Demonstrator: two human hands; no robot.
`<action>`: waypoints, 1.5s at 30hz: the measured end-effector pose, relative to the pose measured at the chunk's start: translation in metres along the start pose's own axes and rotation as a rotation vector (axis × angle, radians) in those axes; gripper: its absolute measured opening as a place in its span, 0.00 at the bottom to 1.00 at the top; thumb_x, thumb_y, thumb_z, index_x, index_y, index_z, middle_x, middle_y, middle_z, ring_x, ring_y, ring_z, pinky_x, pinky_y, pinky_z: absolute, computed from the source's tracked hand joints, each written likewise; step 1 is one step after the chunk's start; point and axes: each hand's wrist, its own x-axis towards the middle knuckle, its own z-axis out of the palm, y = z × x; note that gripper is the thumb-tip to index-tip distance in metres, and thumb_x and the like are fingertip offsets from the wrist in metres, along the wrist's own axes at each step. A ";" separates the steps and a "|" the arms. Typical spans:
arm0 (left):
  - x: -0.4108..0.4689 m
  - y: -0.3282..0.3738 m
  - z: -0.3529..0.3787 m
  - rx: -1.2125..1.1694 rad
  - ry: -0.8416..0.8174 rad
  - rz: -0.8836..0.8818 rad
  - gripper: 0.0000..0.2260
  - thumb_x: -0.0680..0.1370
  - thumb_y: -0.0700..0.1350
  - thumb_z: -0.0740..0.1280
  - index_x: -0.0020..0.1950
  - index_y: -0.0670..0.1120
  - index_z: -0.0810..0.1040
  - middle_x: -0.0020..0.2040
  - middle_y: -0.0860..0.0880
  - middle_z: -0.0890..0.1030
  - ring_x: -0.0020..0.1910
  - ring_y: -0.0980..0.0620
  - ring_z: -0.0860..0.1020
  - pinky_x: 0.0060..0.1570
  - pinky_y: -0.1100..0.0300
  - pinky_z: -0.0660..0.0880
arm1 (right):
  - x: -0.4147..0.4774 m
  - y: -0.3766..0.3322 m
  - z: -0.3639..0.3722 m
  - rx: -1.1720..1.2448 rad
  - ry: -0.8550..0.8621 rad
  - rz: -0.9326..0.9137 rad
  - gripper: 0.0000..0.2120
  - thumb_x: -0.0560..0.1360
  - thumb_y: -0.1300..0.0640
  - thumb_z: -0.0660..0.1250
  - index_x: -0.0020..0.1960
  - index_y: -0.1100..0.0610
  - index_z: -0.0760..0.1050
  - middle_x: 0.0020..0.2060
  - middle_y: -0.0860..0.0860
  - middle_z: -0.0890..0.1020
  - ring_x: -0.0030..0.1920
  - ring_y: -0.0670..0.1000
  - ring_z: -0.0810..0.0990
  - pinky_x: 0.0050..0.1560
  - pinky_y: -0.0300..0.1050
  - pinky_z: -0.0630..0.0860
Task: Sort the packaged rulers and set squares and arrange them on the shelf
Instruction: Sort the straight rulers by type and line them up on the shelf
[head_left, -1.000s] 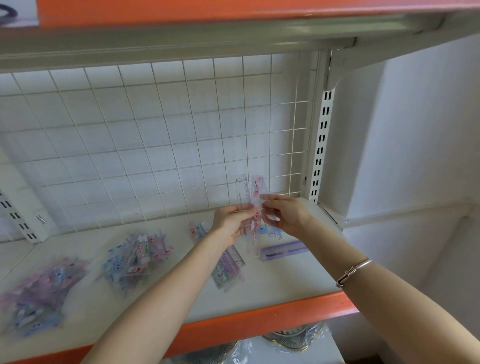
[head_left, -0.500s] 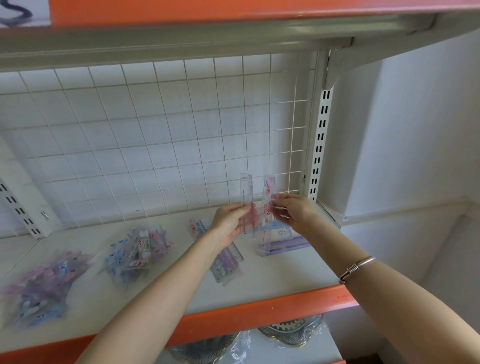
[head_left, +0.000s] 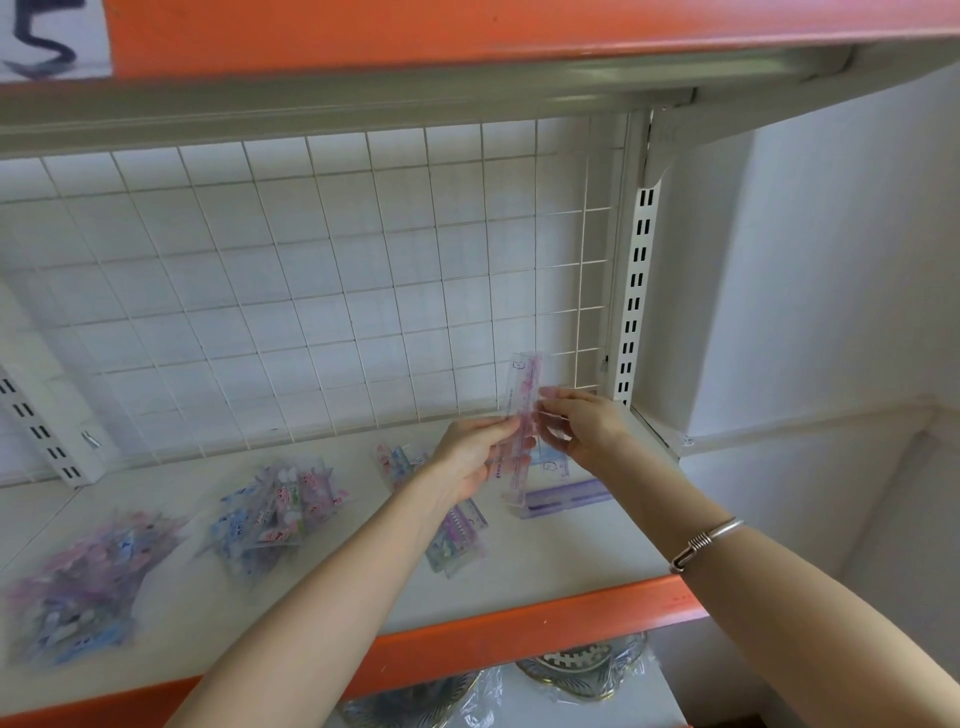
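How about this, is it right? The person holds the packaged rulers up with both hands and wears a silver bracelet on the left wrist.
Not quite. The silver bracelet is on the right wrist, not the left, as the head view shows. The rest is right: the left hand and the right hand both hold the packaged rulers up.

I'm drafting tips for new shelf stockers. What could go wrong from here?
The packaged rulers stand roughly upright, held only by the fingers of the left hand and right hand; the slick wrap might slip, dropping them onto the purple ruler below. The left forearm crosses above a loose ruler pile and could scatter it when lowered.
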 end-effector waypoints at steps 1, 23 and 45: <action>0.000 0.000 0.000 -0.005 0.006 0.002 0.08 0.77 0.36 0.66 0.55 0.34 0.78 0.46 0.41 0.83 0.39 0.48 0.82 0.41 0.56 0.82 | 0.001 -0.001 -0.001 0.023 0.022 -0.005 0.10 0.77 0.71 0.61 0.56 0.65 0.75 0.40 0.57 0.79 0.39 0.51 0.78 0.41 0.43 0.78; -0.003 -0.001 -0.007 0.109 0.093 0.029 0.09 0.80 0.36 0.60 0.51 0.43 0.80 0.44 0.45 0.83 0.41 0.50 0.80 0.39 0.62 0.77 | 0.000 -0.012 -0.003 0.015 -0.014 -0.106 0.06 0.75 0.66 0.66 0.42 0.59 0.74 0.38 0.54 0.80 0.37 0.50 0.77 0.43 0.42 0.75; 0.000 0.003 -0.012 -0.182 0.292 0.169 0.04 0.75 0.39 0.71 0.45 0.38 0.80 0.40 0.42 0.83 0.36 0.48 0.82 0.34 0.62 0.80 | 0.006 0.008 0.002 0.139 0.048 0.060 0.04 0.72 0.68 0.70 0.43 0.61 0.77 0.38 0.53 0.81 0.37 0.49 0.80 0.35 0.37 0.75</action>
